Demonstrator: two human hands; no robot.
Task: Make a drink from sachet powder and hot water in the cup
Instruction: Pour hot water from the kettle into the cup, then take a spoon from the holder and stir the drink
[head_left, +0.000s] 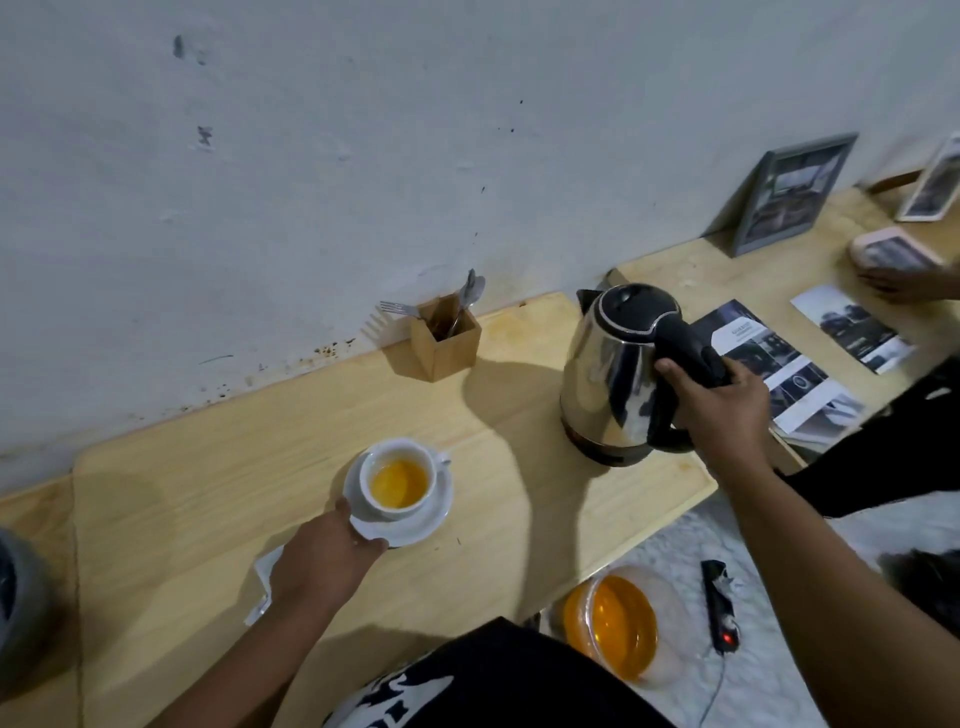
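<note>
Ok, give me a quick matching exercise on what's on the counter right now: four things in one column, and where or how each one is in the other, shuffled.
Things:
1. kettle
2. cup
3. saucer
4. wooden holder

States:
A. against the wall, with a fork and spoons in it
B. its near rim is held by the left hand
C. standing on the counter, its handle gripped by the right hand
D. holds orange liquid

Pairs: 1-C, 2-D, 3-B, 4-A
</note>
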